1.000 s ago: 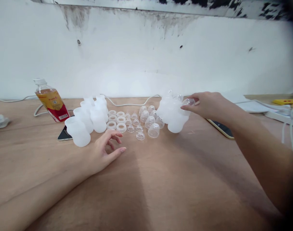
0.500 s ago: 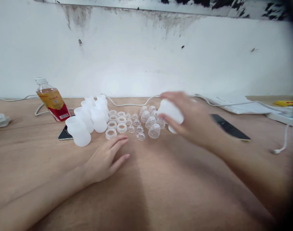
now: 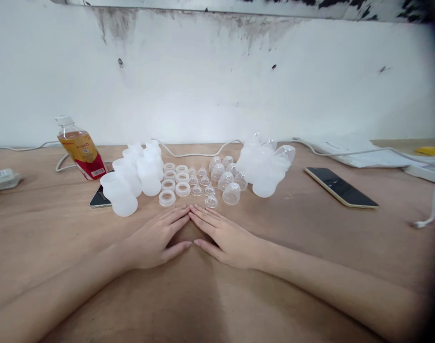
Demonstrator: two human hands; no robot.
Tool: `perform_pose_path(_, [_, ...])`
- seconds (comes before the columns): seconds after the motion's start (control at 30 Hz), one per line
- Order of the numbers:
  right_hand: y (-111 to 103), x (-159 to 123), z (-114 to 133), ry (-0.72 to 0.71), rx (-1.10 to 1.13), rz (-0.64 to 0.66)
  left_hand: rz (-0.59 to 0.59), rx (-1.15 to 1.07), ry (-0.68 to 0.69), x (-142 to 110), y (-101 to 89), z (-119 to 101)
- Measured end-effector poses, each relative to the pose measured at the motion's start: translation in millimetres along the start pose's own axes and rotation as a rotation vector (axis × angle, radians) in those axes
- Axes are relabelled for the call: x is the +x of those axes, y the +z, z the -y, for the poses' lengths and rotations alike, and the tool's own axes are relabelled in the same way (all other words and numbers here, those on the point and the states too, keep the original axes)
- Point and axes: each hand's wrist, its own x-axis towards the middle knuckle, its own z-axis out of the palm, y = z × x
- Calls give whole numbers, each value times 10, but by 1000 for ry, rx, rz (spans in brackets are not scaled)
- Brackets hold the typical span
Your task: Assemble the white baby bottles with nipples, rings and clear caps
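Observation:
My left hand point(image 3: 163, 238) lies flat on the wooden table point(image 3: 160, 305), thumb apart from the fingers, holding nothing. Opposite it my right hand point(image 3: 227, 238) rests the same way, and the fingertips of both hands meet or nearly meet. Just beyond the fingers stand rows of white screw rings point(image 3: 167, 198), small clear nipples point(image 3: 211, 202) and clear dome caps point(image 3: 231, 194). Several open white baby bottle bodies point(image 3: 124, 202) are grouped at left. To the right of the caps, white bottles with clear caps point(image 3: 264, 183) stand close together, partly hiding one another.
A drink bottle point(image 3: 82, 150) stands at left, near a phone point(image 3: 100, 197) partly covered by bottle bodies. Another phone point(image 3: 340, 186) lies at right. White cables point(image 3: 196, 156) run along the wall point(image 3: 203, 85). Papers point(image 3: 356, 152) and a yellow object point(image 3: 429, 150) are at the right back.
My right hand has let go of the white bottle at the right group and come down to the table beside my left hand. The left hand has stayed in place.

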Motion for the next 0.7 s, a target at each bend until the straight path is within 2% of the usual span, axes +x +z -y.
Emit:
perform_pose_path(0.5, [19, -15, 11, -24, 5, -69, -77, -14, 32, -13, 50, 15])
perform_pose_path(0.6, [16, -22, 7, -21, -27, -165, -178, 27, 15, 1, 63, 39])
perform_pose_path(0.7, [7, -17, -35, 57, -83, -340, -384, 110, -72, 19, 97, 115])
